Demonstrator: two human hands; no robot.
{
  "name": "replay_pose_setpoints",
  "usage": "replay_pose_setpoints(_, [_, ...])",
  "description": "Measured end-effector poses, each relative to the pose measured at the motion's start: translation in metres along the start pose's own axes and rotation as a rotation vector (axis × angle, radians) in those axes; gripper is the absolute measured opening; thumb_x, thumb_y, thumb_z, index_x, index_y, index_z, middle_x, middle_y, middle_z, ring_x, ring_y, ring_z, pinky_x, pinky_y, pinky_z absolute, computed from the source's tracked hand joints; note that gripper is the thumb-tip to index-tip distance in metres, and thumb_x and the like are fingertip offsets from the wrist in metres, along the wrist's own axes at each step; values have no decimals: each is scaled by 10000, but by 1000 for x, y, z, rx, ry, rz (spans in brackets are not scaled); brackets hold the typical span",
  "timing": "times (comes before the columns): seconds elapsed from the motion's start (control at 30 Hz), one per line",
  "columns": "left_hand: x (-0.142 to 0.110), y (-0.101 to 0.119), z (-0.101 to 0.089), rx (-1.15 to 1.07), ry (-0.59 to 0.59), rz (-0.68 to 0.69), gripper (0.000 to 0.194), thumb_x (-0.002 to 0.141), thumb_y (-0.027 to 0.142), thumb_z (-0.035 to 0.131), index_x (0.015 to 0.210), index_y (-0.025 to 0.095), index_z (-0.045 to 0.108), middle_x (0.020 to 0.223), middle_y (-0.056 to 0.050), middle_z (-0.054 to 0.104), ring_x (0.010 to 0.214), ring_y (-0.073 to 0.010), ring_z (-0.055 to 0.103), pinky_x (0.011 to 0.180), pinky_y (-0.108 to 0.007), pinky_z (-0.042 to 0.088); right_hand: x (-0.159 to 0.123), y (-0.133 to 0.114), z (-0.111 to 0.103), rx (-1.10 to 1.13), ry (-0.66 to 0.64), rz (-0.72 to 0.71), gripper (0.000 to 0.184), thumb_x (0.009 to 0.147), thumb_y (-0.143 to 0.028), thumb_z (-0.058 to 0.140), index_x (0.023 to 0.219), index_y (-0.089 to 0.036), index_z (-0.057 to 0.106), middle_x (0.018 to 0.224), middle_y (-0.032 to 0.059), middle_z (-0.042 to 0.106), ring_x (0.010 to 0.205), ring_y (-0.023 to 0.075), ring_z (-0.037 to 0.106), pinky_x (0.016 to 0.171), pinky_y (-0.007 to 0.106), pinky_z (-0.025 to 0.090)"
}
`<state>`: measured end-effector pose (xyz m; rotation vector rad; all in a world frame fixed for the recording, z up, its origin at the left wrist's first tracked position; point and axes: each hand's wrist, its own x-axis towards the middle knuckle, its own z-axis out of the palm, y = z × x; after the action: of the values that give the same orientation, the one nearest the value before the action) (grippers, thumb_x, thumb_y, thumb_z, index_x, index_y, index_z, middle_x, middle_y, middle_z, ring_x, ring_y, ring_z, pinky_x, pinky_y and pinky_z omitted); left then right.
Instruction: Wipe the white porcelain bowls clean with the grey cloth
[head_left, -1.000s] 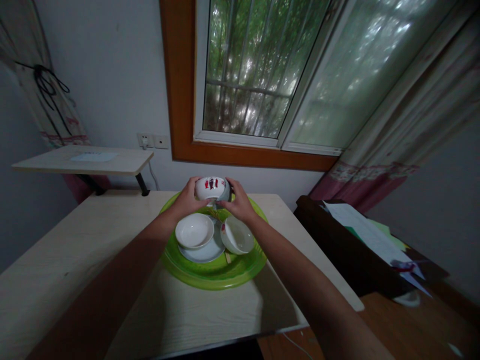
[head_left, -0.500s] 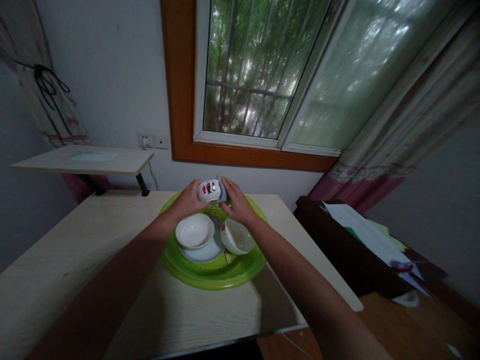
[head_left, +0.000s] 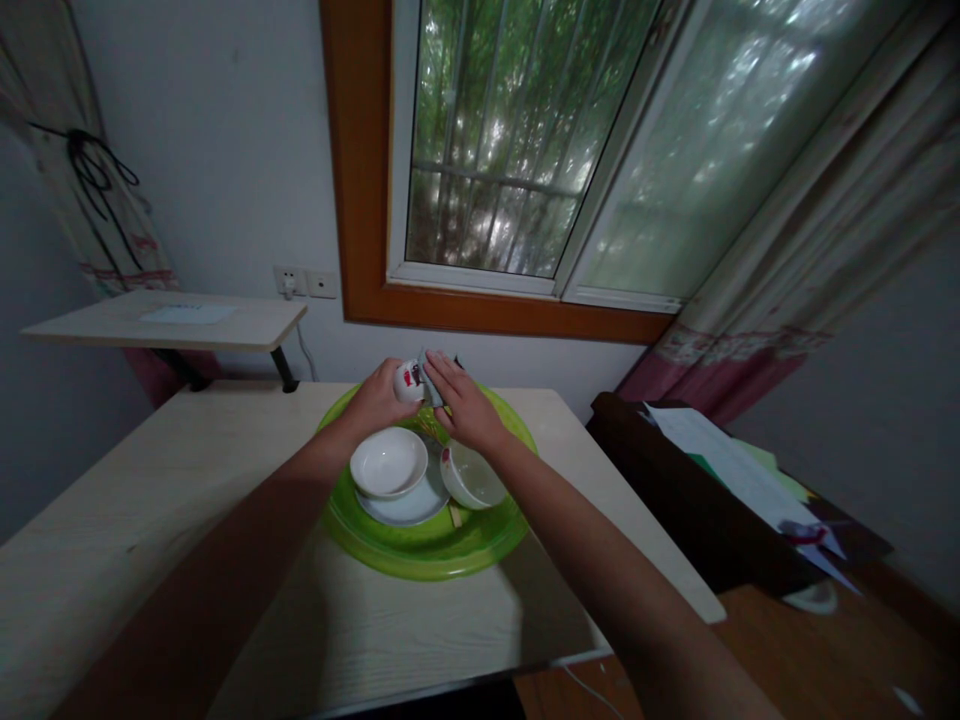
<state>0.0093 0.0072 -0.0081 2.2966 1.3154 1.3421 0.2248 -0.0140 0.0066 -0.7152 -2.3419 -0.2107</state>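
My left hand [head_left: 377, 398] is closed around a white cup [head_left: 407, 382] with red and black fish-like figures, tipped on its side above the far part of a green basin [head_left: 435, 566]. My right hand [head_left: 466, 405] presses a grey cloth [head_left: 430, 388] against the cup's right end, its fingers laid close together over it. Below the hands, a white bowl [head_left: 389, 462] rests on a white plate [head_left: 412, 505] inside the basin. To the right, a second bowl [head_left: 476, 480] leans tilted beside them.
The basin stands on a pale wooden table [head_left: 405, 640]. At the left is a small raised shelf [head_left: 112, 320] with a paper on it. Behind the table rises a wall with a window [head_left: 495, 200]. Papers [head_left: 727, 460] lie on a dark piece of furniture at the right.
My right hand has turned and shifted a little left, its fingers now flatter across the cloth and the cup's end. My left hand and the cup stay nearly in place.
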Motion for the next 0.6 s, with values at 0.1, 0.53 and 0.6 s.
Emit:
replay_pose_setpoints(0.1, [0,0,-2,2,50,-56,567,682,397,788,1112,201,475,990,-48,626,899,-223,629,771,-336,490,-2,7,3,58,41,87,887,871,-143,558,1618,-230,88,1692,89,121,1565,263,143,1264,532,228])
replay_pose_setpoints(0.53, [0,-1,-5,-63,132,-126,561,645,336,820,1055,210,456,929,-37,636,819,-188,627,698,-284,467,-15,30,23,193,43,261,879,890,-212,601,1614,-175,104,1640,174,275,1504,307,325,1230,539,297])
replay_pose_setpoints(0.6, [0,-1,-4,-51,113,-115,565,639,321,821,1055,208,456,927,-37,636,810,-188,625,693,-286,468,-14,28,20,170,63,211,885,872,-153,574,1616,-181,96,1652,158,250,1517,291,300,1237,530,292])
